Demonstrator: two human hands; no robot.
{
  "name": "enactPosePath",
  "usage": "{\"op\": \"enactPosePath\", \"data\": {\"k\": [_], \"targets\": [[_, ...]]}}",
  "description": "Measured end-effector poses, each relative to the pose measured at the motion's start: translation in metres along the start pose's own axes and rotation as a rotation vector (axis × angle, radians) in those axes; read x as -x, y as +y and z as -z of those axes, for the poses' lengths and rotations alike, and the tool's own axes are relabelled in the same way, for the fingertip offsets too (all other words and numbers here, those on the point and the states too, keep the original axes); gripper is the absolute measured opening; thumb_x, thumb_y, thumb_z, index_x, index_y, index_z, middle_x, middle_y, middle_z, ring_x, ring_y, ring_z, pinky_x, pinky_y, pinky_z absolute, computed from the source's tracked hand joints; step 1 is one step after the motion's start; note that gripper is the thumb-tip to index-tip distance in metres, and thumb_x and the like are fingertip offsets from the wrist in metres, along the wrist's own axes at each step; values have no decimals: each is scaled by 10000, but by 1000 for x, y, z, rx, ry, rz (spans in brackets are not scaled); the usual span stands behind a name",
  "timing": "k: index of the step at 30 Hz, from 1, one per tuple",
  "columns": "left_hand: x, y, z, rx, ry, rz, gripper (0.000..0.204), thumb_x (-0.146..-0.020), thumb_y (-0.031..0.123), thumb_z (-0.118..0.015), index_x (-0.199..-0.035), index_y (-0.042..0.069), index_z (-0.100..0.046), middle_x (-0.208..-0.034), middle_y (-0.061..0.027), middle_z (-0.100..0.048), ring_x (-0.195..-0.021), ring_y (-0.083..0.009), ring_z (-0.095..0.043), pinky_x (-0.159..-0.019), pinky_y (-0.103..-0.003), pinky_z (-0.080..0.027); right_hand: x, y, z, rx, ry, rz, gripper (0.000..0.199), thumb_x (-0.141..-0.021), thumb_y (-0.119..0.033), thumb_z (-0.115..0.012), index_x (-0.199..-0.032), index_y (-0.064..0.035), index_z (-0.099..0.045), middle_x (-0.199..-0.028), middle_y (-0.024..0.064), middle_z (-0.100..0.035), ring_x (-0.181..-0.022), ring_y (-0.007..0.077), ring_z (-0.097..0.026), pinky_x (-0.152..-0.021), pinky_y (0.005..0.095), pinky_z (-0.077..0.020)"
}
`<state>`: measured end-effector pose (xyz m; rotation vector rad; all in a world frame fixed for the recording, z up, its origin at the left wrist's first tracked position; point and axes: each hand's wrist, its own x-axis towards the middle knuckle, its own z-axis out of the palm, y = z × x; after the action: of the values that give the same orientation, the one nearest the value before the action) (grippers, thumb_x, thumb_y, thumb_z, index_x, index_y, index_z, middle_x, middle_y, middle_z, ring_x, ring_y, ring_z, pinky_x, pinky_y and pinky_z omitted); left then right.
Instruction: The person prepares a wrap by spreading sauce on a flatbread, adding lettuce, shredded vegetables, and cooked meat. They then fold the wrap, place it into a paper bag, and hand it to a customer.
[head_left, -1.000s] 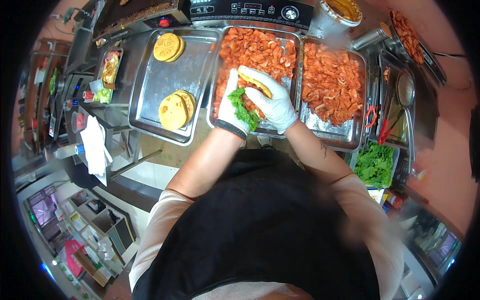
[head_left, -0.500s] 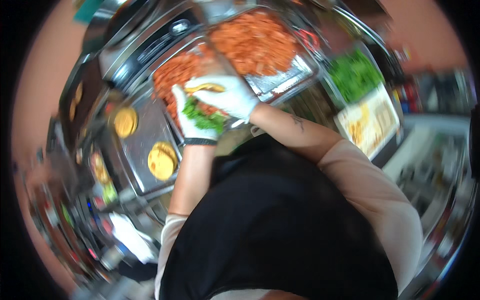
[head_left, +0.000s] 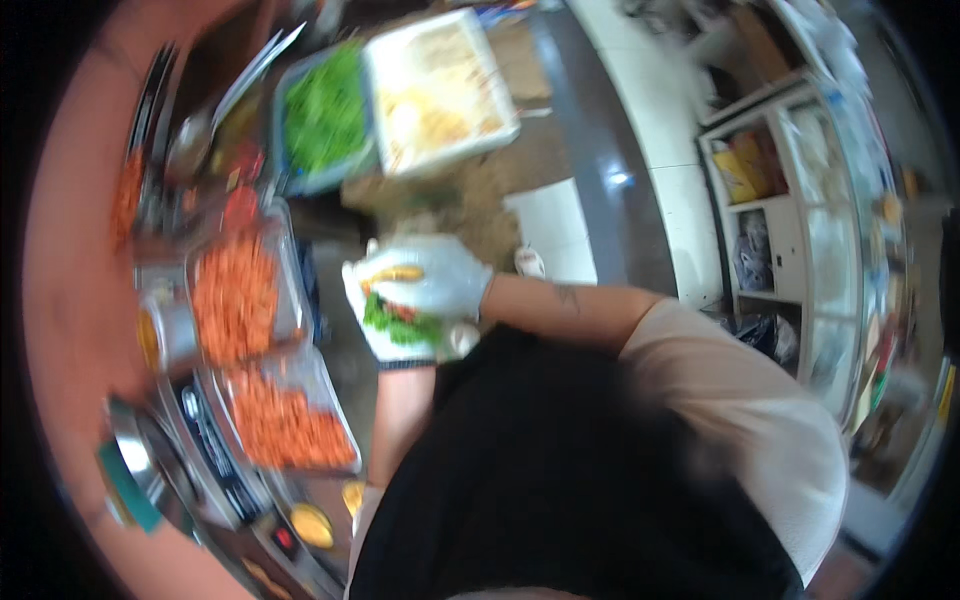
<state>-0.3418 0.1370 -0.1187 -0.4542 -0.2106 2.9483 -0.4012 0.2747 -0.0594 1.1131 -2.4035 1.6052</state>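
A filled bun, with a yellow-brown bread edge [head_left: 397,273], frilly green lettuce [head_left: 400,326] and a strip of reddish filling, is between my white-gloved hands. My left hand [head_left: 382,343] cups it from below and the left, a dark band at the wrist. Over the top and right side lies my right hand [head_left: 446,276], its fingers closed around the bread. Part of the bun is hidden by the gloves. Both hands are above the gap beside the trays, close to a brown board [head_left: 480,210].
Orange-red chopped food [head_left: 236,295] fills clear trays at left, with more of it [head_left: 290,425] nearer me. Behind are shredded greens [head_left: 328,110] in a tub and a white tray [head_left: 495,75]. White paper [head_left: 562,232] lies right. Yellow round buns [head_left: 312,524] show lower left; shelves [head_left: 765,215] stand far right.
My view and body have turned right, so the chopped-food trays now lie left and the greens tub ahead. Both hands have moved away from over the trays, still holding the filled bun.
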Motion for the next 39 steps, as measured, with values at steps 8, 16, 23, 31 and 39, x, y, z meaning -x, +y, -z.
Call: {"op": "enactPosePath", "data": {"k": [8, 16, 23, 31, 39], "targets": [[-207, -315, -87, -666, -191, 279, 475, -1023, 529, -411, -1204, 137, -610, -1129, -102, -654, -1044, -267, -638, -934, -444, -519, 82, 88, 283, 5, 394, -388, 331, -899, -262, -678, -1222, -197, -714, -1262, 83, -671, -1158, 265, -632, -1011, 334, -481], [-293, -596, -98, -650, -123, 901, 525, -978, 633, -440, -1122, 170, -643, -1096, -85, -674, -1009, -272, -657, -891, -440, -549, 215, 106, 540, 261, 866, -442, 336, -942, -285, -672, -1246, -143, -691, -1338, 137, -625, -1231, 289, -599, -1057, 357, -462], [-356, -817, -70, -779, -135, 1102, 470, -1002, 572, -462, -1127, 152, -631, -1086, -85, -666, -992, -254, -659, -880, -419, -553, 323, 159, 699, 57, 1169, -580, 303, -938, -152, -681, -1234, -87, -690, -1274, 100, -661, -1185, 199, -611, -1045, 329, -462], [-380, -1121, -110, -878, -317, 1469, 571, -956, 629, -432, -1085, 112, -638, -1058, -93, -669, -959, -257, -657, -828, -421, -559, 447, 158, 932, 223, 1514, -613, 293, -942, -228, -695, -1202, -95, -714, -1134, 63, -709, -989, 157, -656, -878, 303, -540], [-342, -1415, -156, -799, -633, 1695, 567, -924, 609, -463, -1103, 114, -674, -1075, -123, -694, -978, -341, -648, -872, -591, -515, 586, 84, 1167, 298, 1645, -417, 331, -959, -256, -689, -1215, -47, -691, -1082, 13, -698, -918, 71, -630, -801, 243, -539]]}}
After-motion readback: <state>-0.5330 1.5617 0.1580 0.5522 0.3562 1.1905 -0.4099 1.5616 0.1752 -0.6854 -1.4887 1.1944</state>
